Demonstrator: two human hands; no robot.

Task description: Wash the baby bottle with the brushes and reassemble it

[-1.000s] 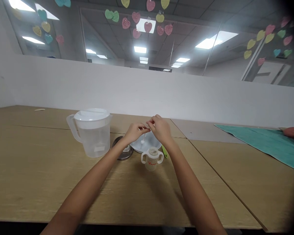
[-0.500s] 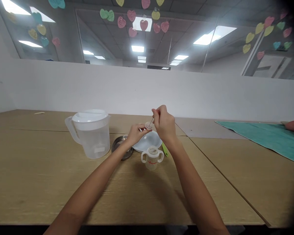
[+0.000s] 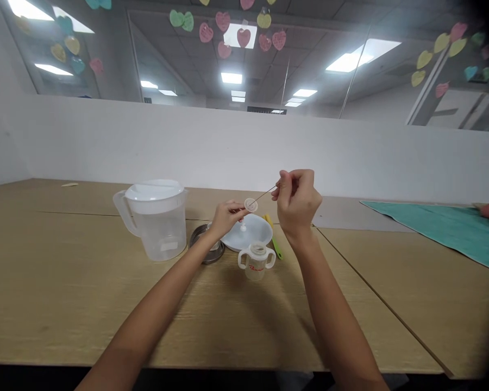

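The thin rod (image 3: 264, 194) has shifted rightward with the right hand (image 3: 298, 202) pinching it. It slants from the translucent disc (image 3: 251, 205), which the left hand (image 3: 224, 220) pinches near the white bowl (image 3: 259, 230). I judge an uneven pull could jerk the disc loose.

So the left hand (image 3: 225, 220) and right hand (image 3: 300, 203) are going totally bare here, same as the left forearm (image 3: 163, 298) and right forearm (image 3: 330, 304), with skin showing right down to the bottom edge of the view. Both forearms are looking pretty slim and smooth, widening gradually away from narrow wrists (image 3: 213, 233). The left hand is showing slender fingers (image 3: 233, 206), while the right one's showing a smooth, rounded back and a sturdy-looking thumb (image 3: 284, 184).
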